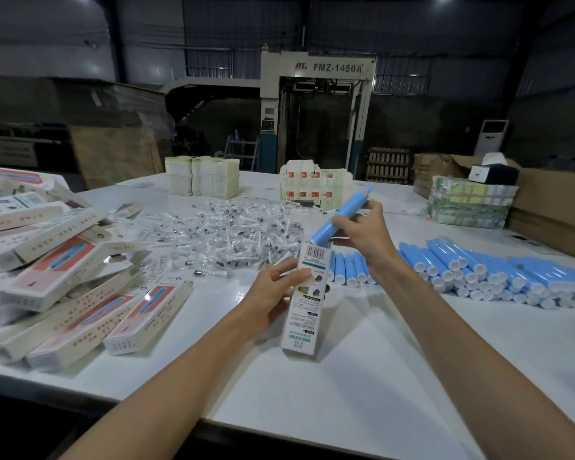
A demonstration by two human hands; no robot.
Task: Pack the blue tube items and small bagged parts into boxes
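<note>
1. a white bench [346, 376] fills the near view, with both bare forearms reaching out over it.
2. the left grip [273, 293] is curled around a narrow white box [307, 300], holding it upright and slightly tilted, barcode near its top and its bottom end just above the bench.
3. the right grip [362, 234] pinches a blue tube [341, 217] around its middle; the tube slants up to the right and its lower end sits in the open top of the box.
4. to the left lies a loose pile of closed boxes [63, 277] with red and blue print, overlapping one another.
5. to the right, a stock of blue tubes [478, 273] lies in rows on the bench, white ends facing the person.
6. beyond the hands, a heap of small bagged parts [233, 234] spreads across the middle of the bench.
7. farther back stand stacks of flat cartons [201, 175], and brown cardboard boxes [551, 207] at the right edge.
8. a large grey machine [336, 68] stands behind the bench.
</note>
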